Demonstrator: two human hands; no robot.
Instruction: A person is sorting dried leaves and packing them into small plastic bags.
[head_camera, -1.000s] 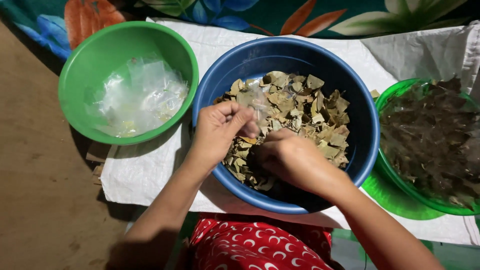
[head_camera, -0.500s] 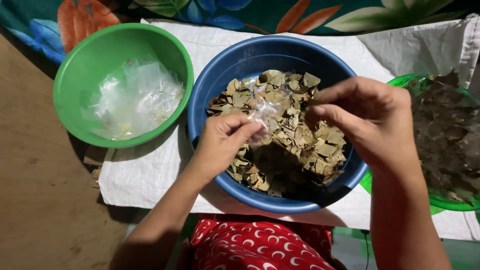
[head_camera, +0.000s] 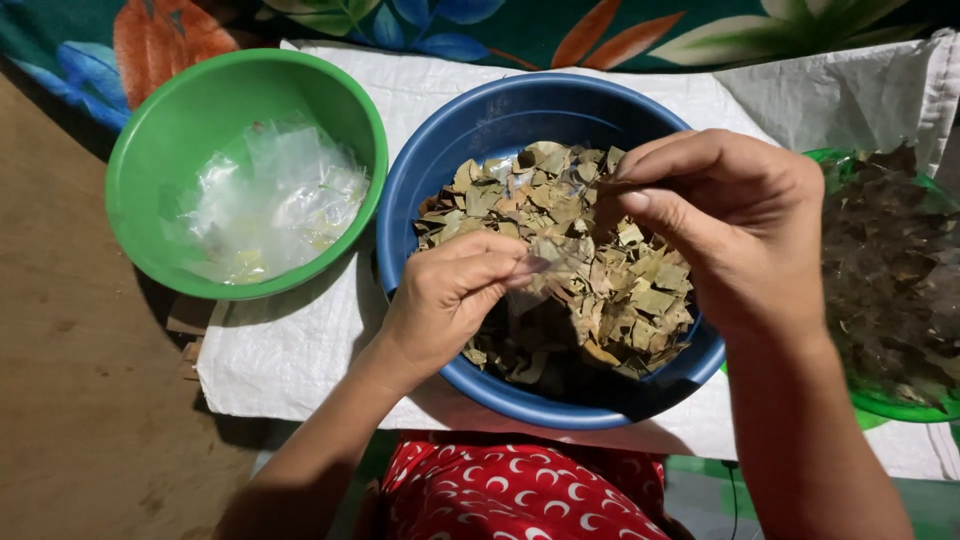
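Small clear plastic bag (head_camera: 548, 268) sits mid-frame, pinched at its edge by the left hand (head_camera: 450, 300) over the blue bowl (head_camera: 440, 170) of dried leaf bits (head_camera: 620, 290). Right hand (head_camera: 735, 225) pinches its fingertips together just above it. Green bowl (head_camera: 150, 160) with clear bags upper left, another green bowl (head_camera: 890, 405) of darker leaves far right.

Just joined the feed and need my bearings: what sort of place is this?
Probably a home or small workshop floor, with work done seated low. A white woven sack is spread as a mat over a floral cloth, and plastic basins sit on it: a blue bowl of dried leaf pieces and a green bowl of clear plastic pouches.
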